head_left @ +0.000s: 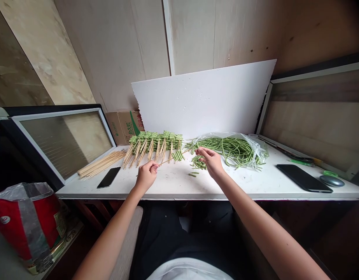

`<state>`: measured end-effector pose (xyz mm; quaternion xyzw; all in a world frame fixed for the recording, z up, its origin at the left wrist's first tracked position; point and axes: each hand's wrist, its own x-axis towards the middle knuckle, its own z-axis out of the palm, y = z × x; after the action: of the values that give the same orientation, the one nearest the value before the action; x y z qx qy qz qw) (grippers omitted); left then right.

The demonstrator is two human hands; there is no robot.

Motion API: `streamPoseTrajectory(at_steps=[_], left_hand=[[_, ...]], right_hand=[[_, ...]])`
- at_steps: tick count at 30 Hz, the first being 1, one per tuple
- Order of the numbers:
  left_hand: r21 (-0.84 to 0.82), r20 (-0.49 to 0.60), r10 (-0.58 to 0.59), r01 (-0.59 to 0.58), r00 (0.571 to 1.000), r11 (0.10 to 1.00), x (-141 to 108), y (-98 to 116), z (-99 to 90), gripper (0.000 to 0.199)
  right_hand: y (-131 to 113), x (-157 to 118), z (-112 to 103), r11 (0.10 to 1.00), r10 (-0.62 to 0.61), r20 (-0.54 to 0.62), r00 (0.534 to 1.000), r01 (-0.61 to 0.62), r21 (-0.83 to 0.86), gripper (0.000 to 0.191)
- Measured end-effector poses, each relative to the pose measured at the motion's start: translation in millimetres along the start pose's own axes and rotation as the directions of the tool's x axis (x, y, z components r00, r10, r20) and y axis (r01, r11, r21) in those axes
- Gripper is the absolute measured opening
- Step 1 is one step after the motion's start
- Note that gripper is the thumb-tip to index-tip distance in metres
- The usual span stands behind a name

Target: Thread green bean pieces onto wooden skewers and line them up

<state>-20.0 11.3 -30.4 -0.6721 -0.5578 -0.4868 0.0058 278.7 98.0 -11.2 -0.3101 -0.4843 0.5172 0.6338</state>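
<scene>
In the head view, your left hand (147,177) is closed in a pinch on the near end of a thin wooden skewer (167,160), which slants up and away to the right above the white counter (167,190). Short green bean pieces (178,156) sit side by side across the skewer, toward its far end. Your right hand (212,161) is raised near that far end, thumb and fingers drawn close together; it may have a small green piece between the fingertips, but it is too small to be sure.

Beyond your left hand, a stack of loaded bean skewers (156,139) lies on the counter, bare wooden ends toward you. Left of it are a bundle of bare skewers (102,164) and a dark phone (109,177). Below and beside your right hand lie a small heap of cut beans (199,162) and a few loose pieces (192,174). Behind, to the right, long whole beans (237,147) spill from a clear plastic bag (262,149). Farther right, you have a black phone (304,178) just beside a grey oval object (331,181). A white board (205,101) leans at the back.
</scene>
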Motion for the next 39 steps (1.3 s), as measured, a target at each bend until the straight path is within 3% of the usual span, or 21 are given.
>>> streamPoseTrajectory(at_steps=[5,9,27,39], left_hand=[[0.008,0.012,0.003,-0.003,1.000,1.000,-2,1,3.0,0.019],[0.002,0.014,0.002,-0.002,1.000,1.000,-3,2,4.2,0.019],[0.107,0.009,0.073,-0.074,0.997,0.992,-2,8,-1.0,0.020],[0.051,-0.003,0.079,-0.079,0.997,0.996,-3,14,2.2,0.020]], right_hand=[[-3,-7,5,0.988,0.073,0.163,0.984,-0.093,0.120,0.034],[-1,-9,7,0.980,0.082,0.213,0.974,-0.118,0.159,0.030],[3,-7,5,0.997,0.052,0.182,0.982,-0.061,0.041,0.035],[-3,-7,7,0.994,0.075,0.114,0.991,-0.084,0.075,0.035]])
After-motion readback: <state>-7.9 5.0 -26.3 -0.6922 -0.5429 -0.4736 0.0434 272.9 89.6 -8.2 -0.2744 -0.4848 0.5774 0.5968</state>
